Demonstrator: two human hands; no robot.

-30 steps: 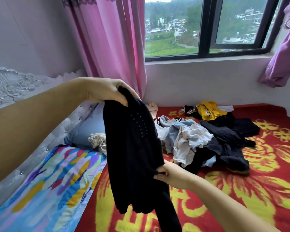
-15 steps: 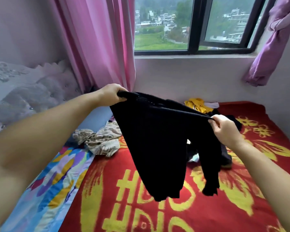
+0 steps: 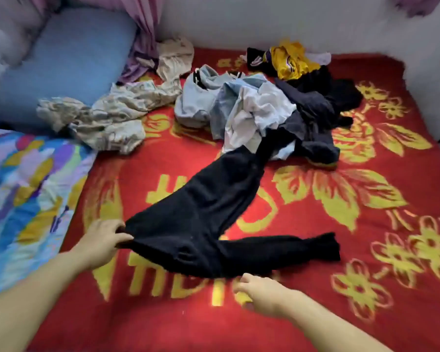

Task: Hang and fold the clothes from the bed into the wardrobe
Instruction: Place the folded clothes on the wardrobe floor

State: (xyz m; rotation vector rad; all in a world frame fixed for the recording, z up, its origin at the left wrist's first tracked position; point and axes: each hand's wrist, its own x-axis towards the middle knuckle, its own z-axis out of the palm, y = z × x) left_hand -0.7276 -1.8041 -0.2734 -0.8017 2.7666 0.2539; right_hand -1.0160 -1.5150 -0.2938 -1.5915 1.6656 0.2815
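A black long-sleeved garment [image 3: 201, 224] lies spread on the red and yellow blanket [image 3: 366, 288], one sleeve stretched out to the right. My left hand [image 3: 102, 240] pinches its left edge. My right hand [image 3: 259, 292] hovers just below the garment's near edge with loosely curled fingers, holding nothing. Behind it sits a pile of clothes [image 3: 259, 110] in white, light blue and dark colours, with a yellow jersey [image 3: 290, 59] at the back.
A beige patterned garment [image 3: 107, 118] lies crumpled at the left near a blue pillow [image 3: 61, 62]. A multicoloured quilt [image 3: 23, 194] covers the left side. The wall [image 3: 264, 19] runs behind the bed, with a pink curtain's hem [image 3: 142, 29].
The black garment went from held up in the air between both hands to lying flat on the blanket. My right hand let go of it. The view tilted down from the window.
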